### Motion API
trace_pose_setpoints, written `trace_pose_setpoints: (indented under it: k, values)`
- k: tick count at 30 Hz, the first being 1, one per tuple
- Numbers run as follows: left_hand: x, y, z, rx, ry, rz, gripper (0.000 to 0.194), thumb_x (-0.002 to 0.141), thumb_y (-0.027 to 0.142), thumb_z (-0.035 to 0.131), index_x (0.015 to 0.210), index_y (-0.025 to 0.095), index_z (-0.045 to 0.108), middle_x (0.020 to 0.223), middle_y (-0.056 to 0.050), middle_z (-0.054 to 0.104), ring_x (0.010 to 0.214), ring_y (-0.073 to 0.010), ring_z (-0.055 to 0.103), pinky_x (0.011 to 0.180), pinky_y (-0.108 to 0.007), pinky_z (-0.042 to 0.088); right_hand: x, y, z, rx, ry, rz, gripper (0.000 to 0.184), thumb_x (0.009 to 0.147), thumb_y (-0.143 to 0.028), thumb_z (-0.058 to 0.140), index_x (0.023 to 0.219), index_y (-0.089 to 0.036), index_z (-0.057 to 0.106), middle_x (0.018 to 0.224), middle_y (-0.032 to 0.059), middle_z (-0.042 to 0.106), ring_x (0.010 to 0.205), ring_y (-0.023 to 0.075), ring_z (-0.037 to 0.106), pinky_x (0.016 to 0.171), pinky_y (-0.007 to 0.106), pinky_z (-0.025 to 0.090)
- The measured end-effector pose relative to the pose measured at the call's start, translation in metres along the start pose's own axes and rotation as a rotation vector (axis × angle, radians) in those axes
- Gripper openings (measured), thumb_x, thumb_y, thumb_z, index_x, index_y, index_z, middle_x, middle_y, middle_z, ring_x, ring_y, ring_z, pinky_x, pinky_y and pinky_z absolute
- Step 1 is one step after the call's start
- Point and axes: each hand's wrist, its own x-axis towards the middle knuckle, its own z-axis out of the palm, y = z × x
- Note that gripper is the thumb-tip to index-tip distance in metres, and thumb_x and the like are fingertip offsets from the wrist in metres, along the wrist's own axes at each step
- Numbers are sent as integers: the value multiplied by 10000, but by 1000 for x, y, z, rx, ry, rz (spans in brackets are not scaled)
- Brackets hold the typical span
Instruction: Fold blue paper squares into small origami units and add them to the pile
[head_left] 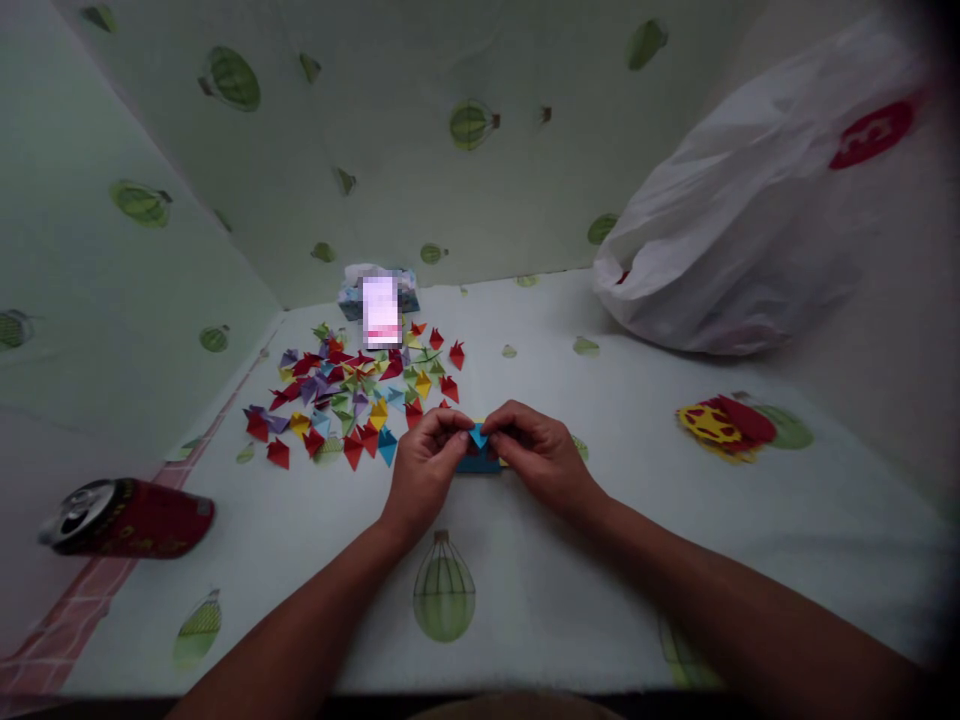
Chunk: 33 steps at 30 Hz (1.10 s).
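Between my two hands is a small folded piece of blue paper (478, 436), its point facing down toward me. My left hand (429, 462) pinches its left side, thumb against fingers. On the other side my right hand (541, 452) grips the right edge the same way. Directly beneath lies a darker blue stack of paper (477, 463), partly covered by the fingers, with a bit of yellow showing at its edge. Left of my hands spreads a pile of folded paper cranes (352, 440) in red, purple, green, yellow, orange and blue.
A tissue box (352, 300) stands at the back, a lit phone (382, 312) leaning before it. A red drink can (142, 518) is at the left. At the right sit a white plastic bag (720, 240) and red and yellow paper cut-outs (712, 425).
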Motion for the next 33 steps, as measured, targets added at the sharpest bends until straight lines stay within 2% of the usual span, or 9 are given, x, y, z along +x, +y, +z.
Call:
trace_pose_setpoints:
  k: [4, 9, 12, 15, 18, 22, 27, 33]
  values:
    - [-1, 1, 1, -62, 16, -55, 182, 847, 336, 678, 927, 174, 656, 812, 7, 653, 693, -114, 631, 703, -254, 533, 0, 0, -1, -65, 8, -71, 130, 868, -123, 558, 837, -207, 652, 796, 15, 626, 740, 151, 611, 676, 292, 489]
    - [0, 2, 0, 0, -16, -83, 209, 826, 355, 727, 825, 157, 659, 731, 12, 644, 678, -107, 592, 681, -232, 480, -2, 0, -2, -194, 0, -184, 173, 905, -104, 539, 854, -206, 669, 819, 29, 639, 786, 164, 620, 725, 312, 496]
    - [0, 0, 0, 28, 14, -62, 213, 807, 351, 743, 808, 152, 666, 729, 5, 653, 682, -115, 585, 676, -240, 473, -3, 0, -1, -167, 16, -159, 103, 932, -166, 557, 927, -209, 650, 840, 29, 639, 769, 161, 624, 711, 309, 507]
    - [-1, 0, 0, 107, 69, 5, 180, 813, 327, 733, 815, 157, 672, 740, -2, 661, 684, -125, 585, 675, -253, 476, -3, -1, -1, -43, 29, -29, 89, 964, -272, 557, 1004, -205, 601, 793, 13, 629, 699, 146, 626, 672, 294, 517]
    - [-3, 2, 0, 249, 85, 137, 133, 850, 296, 701, 815, 169, 682, 769, -14, 669, 708, -136, 597, 680, -258, 478, -2, -1, -1, -2, 2, 46, 150, 958, -340, 572, 941, -194, 600, 727, 3, 613, 657, 140, 608, 628, 278, 499]
    - [-4, 5, 1, 378, 60, 296, 106, 879, 248, 667, 797, 182, 681, 799, -22, 670, 737, -141, 613, 697, -259, 492, -1, -1, 0, -70, 2, 32, 128, 915, -300, 615, 844, -194, 612, 704, 4, 612, 636, 137, 582, 605, 272, 482]
    - [-4, 4, 2, 411, 31, 292, 79, 878, 237, 668, 819, 185, 680, 794, -19, 672, 708, -136, 620, 670, -251, 508, -3, -2, 0, -200, 69, -26, 115, 924, -273, 602, 836, -200, 613, 705, 12, 622, 649, 149, 595, 609, 279, 479]
    - [-4, 4, 1, 444, 68, 366, 72, 881, 210, 647, 820, 178, 665, 803, -20, 663, 722, -129, 629, 676, -237, 517, -4, 1, 2, -189, 39, -35, 100, 933, -278, 600, 872, -199, 606, 730, 18, 630, 669, 155, 595, 626, 285, 475]
